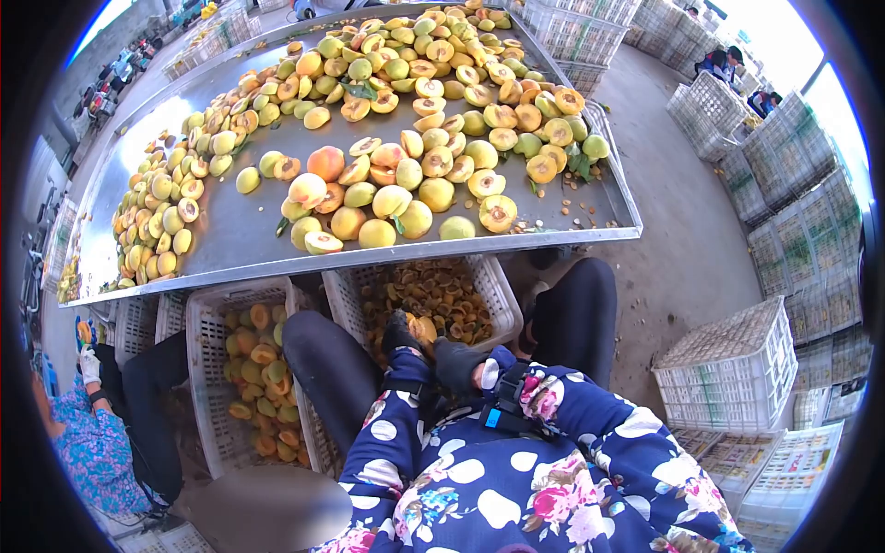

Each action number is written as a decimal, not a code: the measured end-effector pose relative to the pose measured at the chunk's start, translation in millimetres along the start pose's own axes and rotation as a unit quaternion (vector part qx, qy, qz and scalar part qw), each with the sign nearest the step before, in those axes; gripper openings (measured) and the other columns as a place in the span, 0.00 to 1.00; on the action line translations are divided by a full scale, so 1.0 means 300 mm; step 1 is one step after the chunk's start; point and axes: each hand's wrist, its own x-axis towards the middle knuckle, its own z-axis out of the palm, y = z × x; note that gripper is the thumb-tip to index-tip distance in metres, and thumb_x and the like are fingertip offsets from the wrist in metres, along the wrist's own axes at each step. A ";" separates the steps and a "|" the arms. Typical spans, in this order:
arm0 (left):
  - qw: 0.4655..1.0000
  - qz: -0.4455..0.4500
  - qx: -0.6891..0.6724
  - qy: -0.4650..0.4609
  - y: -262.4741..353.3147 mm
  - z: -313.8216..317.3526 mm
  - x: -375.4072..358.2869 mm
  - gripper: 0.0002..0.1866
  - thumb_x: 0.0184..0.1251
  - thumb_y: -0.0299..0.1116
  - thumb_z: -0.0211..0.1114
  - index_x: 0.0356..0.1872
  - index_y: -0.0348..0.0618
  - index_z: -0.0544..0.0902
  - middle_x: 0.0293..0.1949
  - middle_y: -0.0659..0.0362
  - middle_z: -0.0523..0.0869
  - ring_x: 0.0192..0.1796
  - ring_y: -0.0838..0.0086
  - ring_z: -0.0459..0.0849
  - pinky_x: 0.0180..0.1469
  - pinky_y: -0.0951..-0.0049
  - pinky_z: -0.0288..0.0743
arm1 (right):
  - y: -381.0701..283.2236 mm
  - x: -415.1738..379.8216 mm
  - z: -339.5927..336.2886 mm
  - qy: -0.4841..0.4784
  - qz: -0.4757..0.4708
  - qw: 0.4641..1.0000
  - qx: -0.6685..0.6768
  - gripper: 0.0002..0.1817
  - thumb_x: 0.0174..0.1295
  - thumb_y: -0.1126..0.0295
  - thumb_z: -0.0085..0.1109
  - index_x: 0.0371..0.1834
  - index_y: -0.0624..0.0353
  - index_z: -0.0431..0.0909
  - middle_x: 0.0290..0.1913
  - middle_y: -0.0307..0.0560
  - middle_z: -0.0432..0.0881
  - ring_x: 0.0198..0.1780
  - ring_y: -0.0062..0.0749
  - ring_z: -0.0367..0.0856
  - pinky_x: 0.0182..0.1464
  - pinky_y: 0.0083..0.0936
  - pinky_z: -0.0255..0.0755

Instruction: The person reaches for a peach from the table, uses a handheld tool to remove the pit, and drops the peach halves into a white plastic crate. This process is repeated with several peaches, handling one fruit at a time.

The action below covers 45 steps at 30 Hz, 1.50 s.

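Note:
My left hand [403, 337], in a dark glove, is closed on a yellow peach half [423, 330]. Right beside it, my right hand [455, 365], also dark-gloved, is closed with its knuckles up near the same fruit; whatever its fingers grip is hidden. Both hands are over the near edge of a white plastic crate [499, 293] between my knees. Many small brown-orange pieces, perhaps pits [433, 293], lie in that crate. Beyond it stands a metal table [253, 214] with a raised rim, bearing a heap of whole and halved yellow peaches [378, 198].
To my left, another white crate [205, 387] holds peach halves. A co-worker's white-gloved hand [89, 365] is at the far left. Crates [728, 369] are stacked along the right, on the concrete floor [673, 221]. The table's front rim runs just above my knees.

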 end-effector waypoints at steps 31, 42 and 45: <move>0.964 -0.118 -0.182 -0.153 0.368 0.172 -0.453 0.19 0.59 0.49 0.48 0.38 0.44 0.75 0.36 0.55 0.79 0.40 0.60 0.78 0.44 0.52 0.75 | 0.135 0.110 -0.193 0.038 0.076 0.944 0.318 0.21 0.52 0.61 0.54 0.44 0.65 0.68 0.37 0.65 0.77 0.40 0.58 0.76 0.41 0.43 0.69; 0.926 0.327 0.132 -0.137 0.701 0.136 -0.697 0.21 0.57 0.43 0.57 0.42 0.34 0.73 0.38 0.50 0.79 0.35 0.60 0.80 0.42 0.54 0.76 | 0.389 0.125 -0.024 -0.084 -0.087 0.975 -0.187 0.10 0.54 0.65 0.51 0.33 0.61 0.75 0.31 0.52 0.80 0.33 0.44 0.80 0.35 0.36 0.72; 0.927 0.249 -0.110 -0.257 0.897 -0.161 -0.525 0.23 0.60 0.49 0.52 0.48 0.42 0.74 0.42 0.51 0.79 0.42 0.60 0.78 0.48 0.50 0.69 | 0.298 0.036 -0.127 -0.007 0.000 0.998 -0.067 0.12 0.55 0.64 0.51 0.37 0.61 0.76 0.34 0.51 0.80 0.36 0.41 0.79 0.37 0.34 0.72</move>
